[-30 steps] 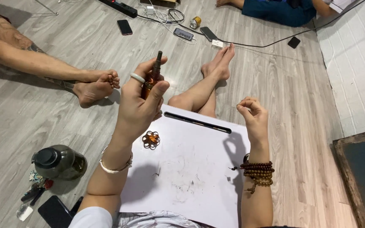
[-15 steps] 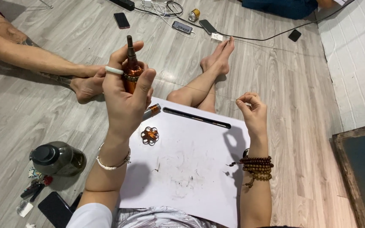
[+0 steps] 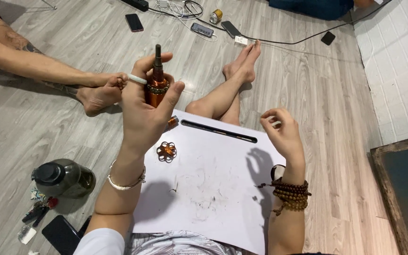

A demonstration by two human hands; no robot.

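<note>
My left hand (image 3: 145, 113) is raised above a white board (image 3: 213, 189) on my lap and grips an orange-brown cylindrical device (image 3: 157, 85) with a dark tip, held upright. A white ring sits on one finger and a silver bracelet on the wrist. My right hand (image 3: 282, 134) hovers over the board's right edge with fingers curled and pinched together; whether it holds anything is too small to tell. A bead bracelet wraps that wrist. On the board lie a small orange flower-shaped piece (image 3: 166, 151), a small orange cap (image 3: 172, 123) and a black pen-like bar (image 3: 219, 131).
Another person's legs and feet (image 3: 97, 92) stretch in from the left. A dark jar (image 3: 64, 178), keys and a black phone (image 3: 62, 233) lie by my left side. Phones, cables and a can (image 3: 216, 16) sit farther off. A dark framed panel (image 3: 404, 189) is at right.
My left hand has lifted the orange device and turned it from tilted to upright. My right hand's fingers have loosened slightly from a fist.
</note>
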